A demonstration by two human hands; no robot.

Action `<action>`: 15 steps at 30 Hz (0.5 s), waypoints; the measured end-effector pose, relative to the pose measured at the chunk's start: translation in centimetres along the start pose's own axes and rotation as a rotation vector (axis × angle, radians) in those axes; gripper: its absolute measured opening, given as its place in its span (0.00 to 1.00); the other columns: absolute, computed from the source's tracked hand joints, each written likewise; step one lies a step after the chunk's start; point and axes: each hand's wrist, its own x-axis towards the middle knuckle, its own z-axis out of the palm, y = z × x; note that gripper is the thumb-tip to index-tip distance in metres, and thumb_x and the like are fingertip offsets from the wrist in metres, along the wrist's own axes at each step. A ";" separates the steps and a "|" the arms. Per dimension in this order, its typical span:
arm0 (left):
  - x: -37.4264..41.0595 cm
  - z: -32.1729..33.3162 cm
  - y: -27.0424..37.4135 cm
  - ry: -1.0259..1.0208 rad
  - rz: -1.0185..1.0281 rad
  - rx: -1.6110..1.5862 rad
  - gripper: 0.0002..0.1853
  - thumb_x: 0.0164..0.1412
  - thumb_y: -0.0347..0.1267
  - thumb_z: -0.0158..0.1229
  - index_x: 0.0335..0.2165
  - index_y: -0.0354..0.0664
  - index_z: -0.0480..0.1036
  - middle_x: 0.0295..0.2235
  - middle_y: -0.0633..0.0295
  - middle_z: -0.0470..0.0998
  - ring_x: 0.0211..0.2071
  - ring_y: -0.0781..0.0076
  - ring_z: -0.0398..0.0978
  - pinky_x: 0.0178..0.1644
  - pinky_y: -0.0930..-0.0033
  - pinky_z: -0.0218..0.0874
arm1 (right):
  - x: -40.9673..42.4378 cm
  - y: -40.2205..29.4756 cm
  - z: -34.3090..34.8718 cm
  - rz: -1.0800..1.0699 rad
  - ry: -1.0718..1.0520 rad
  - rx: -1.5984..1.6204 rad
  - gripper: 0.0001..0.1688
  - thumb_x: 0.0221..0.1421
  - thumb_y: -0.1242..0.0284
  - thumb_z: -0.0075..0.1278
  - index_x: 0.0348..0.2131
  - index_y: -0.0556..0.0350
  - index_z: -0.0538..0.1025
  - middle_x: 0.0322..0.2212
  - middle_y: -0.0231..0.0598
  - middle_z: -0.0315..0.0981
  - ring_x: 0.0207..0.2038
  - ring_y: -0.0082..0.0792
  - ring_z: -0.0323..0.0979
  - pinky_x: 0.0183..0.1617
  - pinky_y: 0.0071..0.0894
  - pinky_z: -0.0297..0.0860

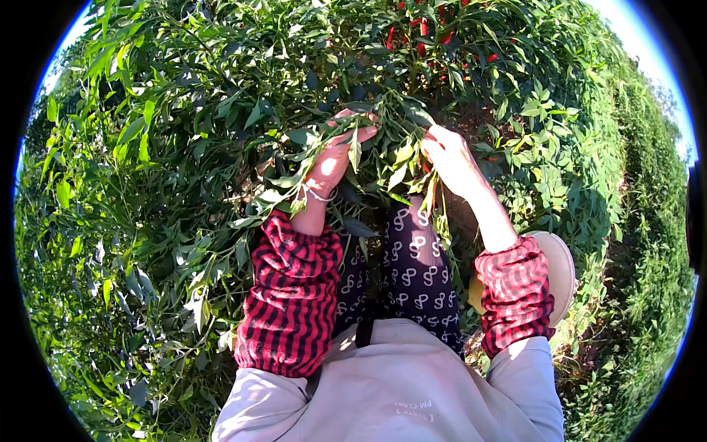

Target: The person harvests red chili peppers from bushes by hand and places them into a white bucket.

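Note:
Leafy chili pepper branches [386, 119] hang in front of my knees. My left hand [330, 161] is among them, thumb and fingers around a leafy stem, with leaves partly covering the fingers. To its right, my right hand [452, 160] has its fingers bent in against the foliage. Its fingertips are partly hidden, so what they pinch is unclear. Just below those fingers hang a partly hidden red chili pepper [426, 166] and a long pale orange one [431, 193]. A green chili pepper [400, 199] lies slightly lower, over my patterned trouser leg [417, 254].
Ripe red chilies [423, 27] hang on plants farther ahead. Beside my right forearm stands a pale round-rimmed container [557, 268], partly covered by the sleeve. Dense foliage [138, 232] presses close on the left. Bare soil [461, 212] shows right of my knee.

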 end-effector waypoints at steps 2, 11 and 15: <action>-0.4 -1.4 -0.6 0.042 -0.114 -0.418 0.23 0.55 0.20 0.42 0.51 0.32 0.50 0.53 0.54 0.57 0.53 0.64 0.58 0.57 0.65 0.52 | -0.2 0.0 0.3 0.036 -0.009 0.050 0.12 0.49 0.70 0.43 0.23 0.64 0.65 0.14 0.42 0.61 0.19 0.30 0.62 0.24 0.33 0.59; -0.2 -0.4 -0.9 0.213 -0.104 0.619 0.21 0.56 0.20 0.43 0.49 0.36 0.61 0.47 0.58 0.68 0.49 0.68 0.64 0.56 0.66 0.52 | -0.4 1.0 -0.3 0.198 -0.008 0.492 0.08 0.47 0.72 0.44 0.22 0.58 0.71 0.15 0.25 0.59 0.17 0.18 0.56 0.20 0.20 0.53; 0.2 -1.2 -1.1 0.120 0.037 0.782 0.18 0.62 0.34 0.39 0.46 0.36 0.64 0.46 0.55 0.68 0.48 0.66 0.65 0.55 0.66 0.53 | -1.1 -0.3 -1.1 0.394 -0.093 0.766 0.07 0.51 0.70 0.44 0.30 0.52 0.71 0.15 0.18 0.54 0.16 0.11 0.51 0.17 0.12 0.47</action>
